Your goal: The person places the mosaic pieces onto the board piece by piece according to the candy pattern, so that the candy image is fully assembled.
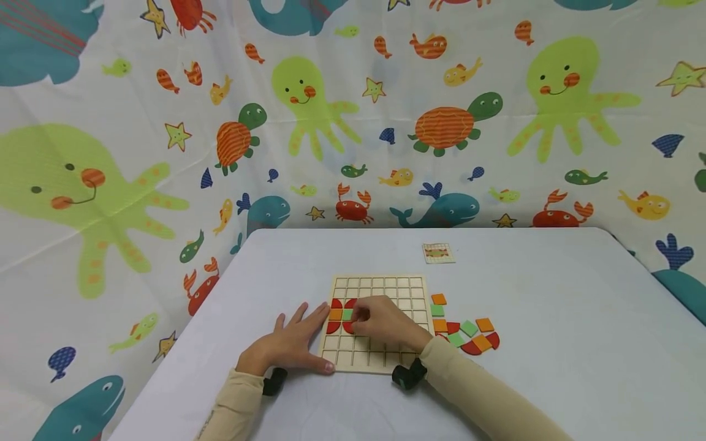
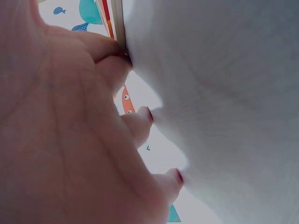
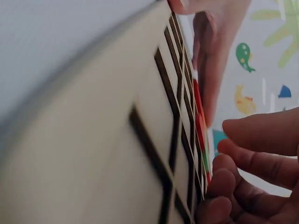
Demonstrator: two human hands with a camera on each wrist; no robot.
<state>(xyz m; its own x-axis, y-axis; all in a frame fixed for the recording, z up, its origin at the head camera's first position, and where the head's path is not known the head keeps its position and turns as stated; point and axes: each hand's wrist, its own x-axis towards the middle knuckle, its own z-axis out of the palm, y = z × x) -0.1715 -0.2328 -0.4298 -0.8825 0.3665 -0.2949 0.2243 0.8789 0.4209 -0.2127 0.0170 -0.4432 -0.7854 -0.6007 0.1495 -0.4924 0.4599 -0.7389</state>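
A wooden grid board [image 1: 375, 365] lies on the white table. At its left side are an orange square tile [image 1: 335, 315], a green square tile [image 1: 347, 315] and several red rounded tiles [image 1: 333, 327]. My left hand [image 1: 295, 343] rests with spread fingers beside the board, index fingertip at its left edge and thumb near the bottom left corner. Over the board, my right hand [image 1: 386, 321] has loosely curled fingers, the tips right at the green tile and the red one below it. In the right wrist view, nothing shows between thumb and index fingertip [image 3: 225, 147].
Loose orange, green and red tiles [image 1: 469, 328] lie just right of the board, some overlapping. A small pattern card [image 1: 439, 253] lies near the table's far edge. Behind the table [image 1: 579, 343] hangs a cloth [image 1: 342, 165] printed with sea animals.
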